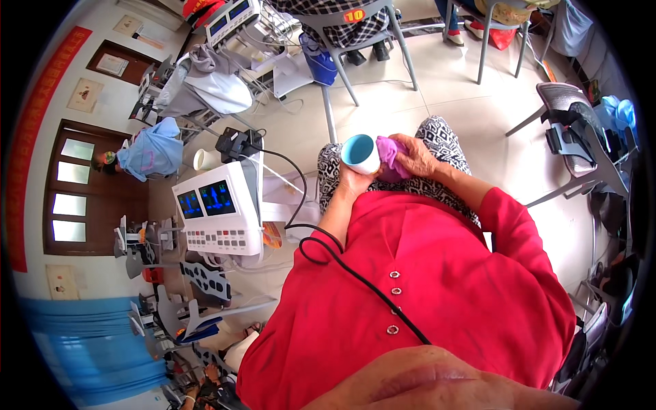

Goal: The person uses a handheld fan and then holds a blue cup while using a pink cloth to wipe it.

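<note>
My left hand (357, 180) is wrapped around the lower part of a cup (360, 154) with a pale blue inside and a whitish outside. The cup tilts so that its mouth faces up toward me, and no contents show in it. In my right hand (419, 159) is a bunched pinkish-purple cloth (390, 156), close against the cup's right side. Whether the cloth touches the cup is hard to tell. Both hands are above my lap, over black-and-white patterned trousers (445, 137).
On my left stands a white electronic device (220, 215) with two lit screens and rows of buttons. A black box (233, 143) sits behind it, near another cup (205, 160). A black cable (379, 297) crosses my red top. Chairs (333, 38) with seated people are ahead; another chair (574, 148) stands right.
</note>
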### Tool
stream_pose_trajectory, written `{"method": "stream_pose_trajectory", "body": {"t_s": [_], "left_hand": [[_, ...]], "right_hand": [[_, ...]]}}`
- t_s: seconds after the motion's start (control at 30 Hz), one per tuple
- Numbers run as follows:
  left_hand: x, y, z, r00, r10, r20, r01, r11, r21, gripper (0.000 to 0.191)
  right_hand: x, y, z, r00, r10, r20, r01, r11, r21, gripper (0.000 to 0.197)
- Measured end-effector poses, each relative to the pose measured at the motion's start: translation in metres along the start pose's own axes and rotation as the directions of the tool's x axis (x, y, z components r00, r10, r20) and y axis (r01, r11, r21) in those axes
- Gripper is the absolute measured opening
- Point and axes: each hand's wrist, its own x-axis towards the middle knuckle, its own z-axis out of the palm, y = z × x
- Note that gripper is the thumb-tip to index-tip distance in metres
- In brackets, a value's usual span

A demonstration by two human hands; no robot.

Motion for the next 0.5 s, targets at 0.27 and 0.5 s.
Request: {"method": "stream_pose_trajectory", "body": {"t_s": [0.27, 0.5], "left_hand": [[-0.006, -0.015, 0.007, 0.983, -0.163, 0.082, 0.135, 0.953, 0.270, 0.045], [0.000, -0.018, 0.001, 0.955, -0.197, 0.224, 0.114, 0.934, 0.337, 0.047]], "right_hand": [[0.006, 0.028, -0.001, 0.991, 0.098, 0.089, -0.122, 0.942, 0.312, 0.034], [0.010, 0.022, -0.008, 0.934, 0.257, 0.246, -0.344, 0.832, 0.435, 0.033]]}}
